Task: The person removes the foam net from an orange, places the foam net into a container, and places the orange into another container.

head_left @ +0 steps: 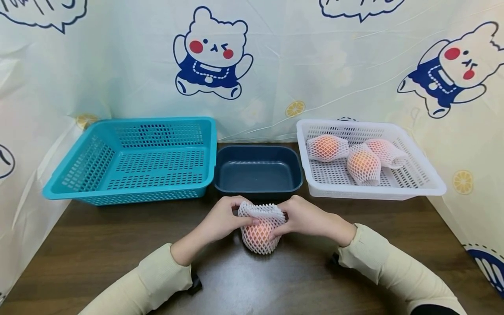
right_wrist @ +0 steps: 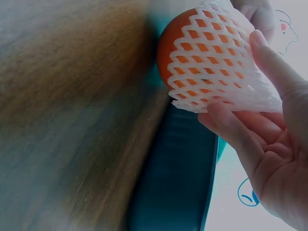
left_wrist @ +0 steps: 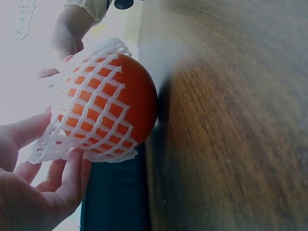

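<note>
A round orange fruit [left_wrist: 140, 89] sits on the table inside a white foam fruit net [head_left: 263, 211]. The net covers most of it, but the end against the wood is bare in both wrist views. My left hand [head_left: 223, 219] pinches the left side of the net's gathered upper edge, thumb in front and fingers behind. On the opposite side my right hand [head_left: 309, 218] grips the same edge, its thumb low against the net. In the right wrist view the right hand's fingers [right_wrist: 231, 127] lie under the loose end of the net.
Behind the hands stands a dark blue basin [head_left: 257, 175] with nothing in it. A turquoise perforated basket [head_left: 157, 168] is at the left, also without contents. At the right, a white basket [head_left: 393, 190] contains three netted fruits [head_left: 363, 162]. A printed cloth [head_left: 275, 57] hangs behind.
</note>
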The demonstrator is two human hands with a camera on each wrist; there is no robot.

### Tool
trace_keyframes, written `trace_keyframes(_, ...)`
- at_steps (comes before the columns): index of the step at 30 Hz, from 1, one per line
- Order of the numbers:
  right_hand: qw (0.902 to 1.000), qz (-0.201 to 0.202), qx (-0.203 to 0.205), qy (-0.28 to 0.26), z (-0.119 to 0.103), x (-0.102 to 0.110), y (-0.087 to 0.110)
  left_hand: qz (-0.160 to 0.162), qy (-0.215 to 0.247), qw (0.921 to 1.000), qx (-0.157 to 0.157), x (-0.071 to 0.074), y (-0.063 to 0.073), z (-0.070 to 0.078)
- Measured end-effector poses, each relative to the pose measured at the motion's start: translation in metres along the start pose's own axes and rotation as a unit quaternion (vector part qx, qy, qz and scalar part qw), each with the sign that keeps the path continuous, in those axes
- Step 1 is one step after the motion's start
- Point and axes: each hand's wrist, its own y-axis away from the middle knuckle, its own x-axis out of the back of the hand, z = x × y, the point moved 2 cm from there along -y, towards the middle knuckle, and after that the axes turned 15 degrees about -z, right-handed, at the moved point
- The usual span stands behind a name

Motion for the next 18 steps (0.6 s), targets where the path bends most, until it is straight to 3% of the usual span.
trace_keyframes(6,0.9998,0.005,0.020,0.006,-0.0034,0.0029,-0.0012,0.000,0.011,0.9998,-0.014,-0.0005,0.0012,0.0017)
trace_keyframes(11,0.9994,0.024,0.015,-0.021,-0.0071,0.0052,-0.0016,0.010,0.003,0.9997,-0.022,-0.0005,0.0013,0.0009)
trace_keyframes(18,0.9982,0.053,0.014,-0.023,-0.0095,0.0056,-0.0029,0.022,0.008,0.9996,-0.013,-0.0004,0.0016,0.0014)
